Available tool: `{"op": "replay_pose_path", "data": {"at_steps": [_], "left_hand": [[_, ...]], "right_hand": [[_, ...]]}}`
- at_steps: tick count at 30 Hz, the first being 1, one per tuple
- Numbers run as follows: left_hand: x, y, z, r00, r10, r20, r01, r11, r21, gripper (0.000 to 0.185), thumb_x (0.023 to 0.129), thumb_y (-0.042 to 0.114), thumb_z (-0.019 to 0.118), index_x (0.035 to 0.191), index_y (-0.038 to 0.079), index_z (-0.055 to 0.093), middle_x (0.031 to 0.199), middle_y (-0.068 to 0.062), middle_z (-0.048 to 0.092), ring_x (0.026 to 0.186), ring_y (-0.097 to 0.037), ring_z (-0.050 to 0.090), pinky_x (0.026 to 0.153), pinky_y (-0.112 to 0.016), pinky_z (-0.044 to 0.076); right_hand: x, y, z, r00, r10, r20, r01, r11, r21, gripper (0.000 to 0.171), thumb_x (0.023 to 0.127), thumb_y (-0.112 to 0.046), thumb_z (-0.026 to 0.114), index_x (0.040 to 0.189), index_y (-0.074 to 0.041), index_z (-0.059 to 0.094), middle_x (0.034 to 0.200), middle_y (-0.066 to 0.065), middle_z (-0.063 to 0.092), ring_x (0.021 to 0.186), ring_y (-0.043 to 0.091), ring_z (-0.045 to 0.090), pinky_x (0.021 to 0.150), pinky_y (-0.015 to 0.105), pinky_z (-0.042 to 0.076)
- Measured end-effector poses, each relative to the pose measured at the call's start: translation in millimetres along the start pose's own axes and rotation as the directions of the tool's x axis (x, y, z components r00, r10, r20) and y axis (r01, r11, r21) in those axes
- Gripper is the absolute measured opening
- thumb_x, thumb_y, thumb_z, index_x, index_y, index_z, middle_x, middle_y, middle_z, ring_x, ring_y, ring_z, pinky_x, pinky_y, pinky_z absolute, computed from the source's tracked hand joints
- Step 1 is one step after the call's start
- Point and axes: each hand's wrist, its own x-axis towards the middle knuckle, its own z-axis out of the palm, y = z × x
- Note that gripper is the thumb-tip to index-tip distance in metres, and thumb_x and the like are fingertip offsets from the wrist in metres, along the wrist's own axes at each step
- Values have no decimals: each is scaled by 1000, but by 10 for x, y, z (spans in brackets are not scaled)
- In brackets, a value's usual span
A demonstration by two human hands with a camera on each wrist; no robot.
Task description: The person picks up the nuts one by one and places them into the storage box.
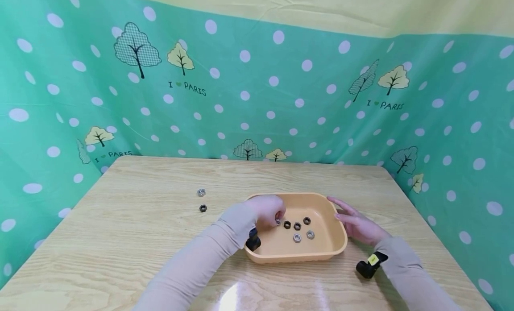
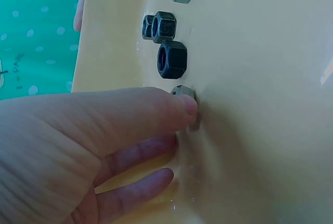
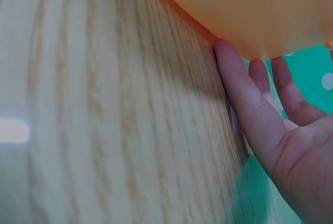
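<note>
My left hand (image 1: 270, 208) reaches into the left part of a shallow orange plastic tray (image 1: 273, 252) and pinches a silver hex nut (image 2: 183, 91). In the left wrist view the thumb covers part of that nut, low over the tray floor. Close beside it sit dark hex nuts (image 2: 172, 60), several in all, and two more silver nuts (image 1: 297, 238). My right hand (image 1: 363, 227) lies against the tray's right side with its fingers extended. In the right wrist view its fingertips (image 3: 227, 48) touch the outer wall.
On the wooden table (image 1: 132, 221), left of the tray, lie a silver nut (image 1: 201, 192) and a dark nut (image 1: 203, 208). A green dotted curtain (image 1: 241, 110) hangs behind the table and along its sides. Each wrist carries a black camera (image 1: 366, 269).
</note>
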Motion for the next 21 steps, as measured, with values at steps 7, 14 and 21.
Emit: {"op": "replay_pose_path", "data": {"at_steps": [7, 14, 21], "left_hand": [[-2, -4, 16, 1000, 6, -6, -6, 999, 39, 9, 77, 12, 74, 76, 16, 67, 74, 9, 56, 69, -7, 51, 64, -17, 43], [20, -3, 33, 1000, 18, -1, -18, 997, 70, 14, 78, 13, 75, 71, 17, 64, 72, 9, 54, 68, -6, 49, 64, -17, 42], [12, 10, 37, 1000, 19, -9, -18, 996, 88, 20, 79, 15, 75, 66, 18, 60, 70, 9, 52, 67, -7, 47, 62, -18, 41]], "right_hand": [[-1, -6, 8, 1000, -6, 1, 6, 1000, -14, 59, 99, -19, 45, 151, -30, 18, 148, 13, 31, 114, 10, 57, 95, 37, 50], [-15, 0, 11, 1000, -16, 10, 16, 1000, -15, 58, 100, -18, 44, 151, -31, 19, 142, 3, 38, 115, 9, 57, 95, 35, 49], [-9, -2, 15, 1000, -18, 20, 18, 1000, 5, 59, 100, -17, 44, 151, -30, 18, 134, -7, 45, 114, 9, 57, 95, 34, 50]]}}
